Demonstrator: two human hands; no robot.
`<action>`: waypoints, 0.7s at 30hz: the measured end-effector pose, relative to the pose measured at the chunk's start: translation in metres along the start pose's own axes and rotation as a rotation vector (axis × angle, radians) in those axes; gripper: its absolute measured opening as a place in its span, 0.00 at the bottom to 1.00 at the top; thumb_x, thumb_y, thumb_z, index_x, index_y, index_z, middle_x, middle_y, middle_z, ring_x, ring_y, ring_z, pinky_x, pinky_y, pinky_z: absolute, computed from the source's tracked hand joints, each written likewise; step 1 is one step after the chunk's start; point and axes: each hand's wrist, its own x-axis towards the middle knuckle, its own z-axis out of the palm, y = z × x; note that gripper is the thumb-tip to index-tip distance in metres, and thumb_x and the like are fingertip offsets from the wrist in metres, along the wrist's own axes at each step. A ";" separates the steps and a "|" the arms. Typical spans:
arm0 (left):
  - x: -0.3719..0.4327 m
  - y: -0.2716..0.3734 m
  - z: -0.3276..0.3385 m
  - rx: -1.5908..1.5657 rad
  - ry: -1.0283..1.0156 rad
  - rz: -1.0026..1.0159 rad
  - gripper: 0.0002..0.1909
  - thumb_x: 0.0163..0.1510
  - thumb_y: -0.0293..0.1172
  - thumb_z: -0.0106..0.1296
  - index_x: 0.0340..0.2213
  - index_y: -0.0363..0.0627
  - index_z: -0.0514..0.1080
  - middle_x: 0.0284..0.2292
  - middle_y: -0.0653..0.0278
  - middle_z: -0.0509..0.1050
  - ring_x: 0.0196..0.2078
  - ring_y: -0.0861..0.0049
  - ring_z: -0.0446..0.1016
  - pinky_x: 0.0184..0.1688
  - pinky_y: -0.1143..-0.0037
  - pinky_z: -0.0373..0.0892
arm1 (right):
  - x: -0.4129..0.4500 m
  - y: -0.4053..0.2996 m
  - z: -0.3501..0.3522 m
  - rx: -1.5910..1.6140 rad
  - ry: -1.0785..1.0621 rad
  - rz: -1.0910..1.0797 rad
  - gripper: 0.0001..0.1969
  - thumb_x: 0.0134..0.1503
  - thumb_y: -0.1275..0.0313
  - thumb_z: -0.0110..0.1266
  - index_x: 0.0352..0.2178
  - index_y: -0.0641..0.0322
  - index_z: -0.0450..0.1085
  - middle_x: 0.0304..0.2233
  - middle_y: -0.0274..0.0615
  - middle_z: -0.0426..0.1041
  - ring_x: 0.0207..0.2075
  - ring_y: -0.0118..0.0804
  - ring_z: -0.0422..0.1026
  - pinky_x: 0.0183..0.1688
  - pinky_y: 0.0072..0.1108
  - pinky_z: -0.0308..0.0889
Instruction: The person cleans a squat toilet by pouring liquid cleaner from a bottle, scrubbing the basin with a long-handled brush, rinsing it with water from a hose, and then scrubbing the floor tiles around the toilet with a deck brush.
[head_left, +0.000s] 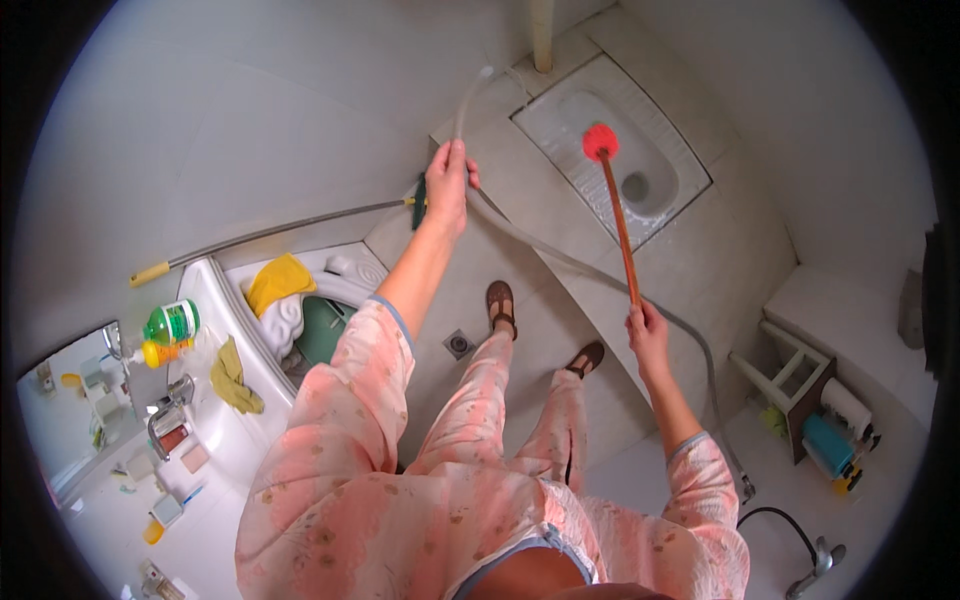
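Note:
My left hand (448, 184) is closed around a pale flexible hose (577, 261), near its free end, which points toward the far wall. From that grip the hose sags across the raised step and runs right to a metal fitting near the tap. My right hand (646, 337) grips the wooden handle of a toilet brush (619, 217). The brush's round red head hangs over the ceramic squat toilet (682, 161), left of its drain hole; whether it touches the basin I cannot tell. White suds or water streaks show on the toilet's ribbed rim.
A long-handled brush (292, 227) leans along the left wall. The washbasin (232, 435) holds a green bottle (172, 321) and an olive cloth (235, 377). A floor drain (458, 344) lies beside my feet. At right are a small stool (787, 375), pump bottles (827, 446) and a tap (817, 570).

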 end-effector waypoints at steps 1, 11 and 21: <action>0.005 -0.001 -0.007 -0.012 0.020 -0.028 0.13 0.57 0.39 0.42 0.37 0.41 0.64 0.20 0.68 0.64 0.19 0.84 0.62 0.22 0.81 0.61 | 0.012 -0.038 0.018 0.004 -0.061 0.020 0.16 0.56 0.66 0.43 0.43 0.64 0.65 0.19 0.30 0.64 0.15 0.20 0.57 0.17 0.14 0.54; 0.027 -0.003 -0.056 -0.049 0.124 -0.128 0.17 0.56 0.38 0.43 0.44 0.40 0.64 0.20 0.71 0.64 0.19 0.87 0.61 0.22 0.83 0.60 | 0.146 -0.327 0.201 0.170 -0.437 -0.080 0.15 0.52 0.68 0.42 0.40 0.66 0.62 0.28 0.37 0.70 0.35 0.29 0.69 0.40 0.24 0.63; 0.039 -0.017 -0.067 -0.088 0.096 -0.174 0.16 0.56 0.38 0.44 0.42 0.41 0.65 0.19 0.71 0.64 0.20 0.87 0.61 0.23 0.84 0.59 | 0.306 -0.408 0.286 0.043 -0.089 -0.106 0.19 0.50 0.58 0.47 0.40 0.58 0.64 0.31 0.45 0.73 0.29 0.37 0.72 0.32 0.24 0.67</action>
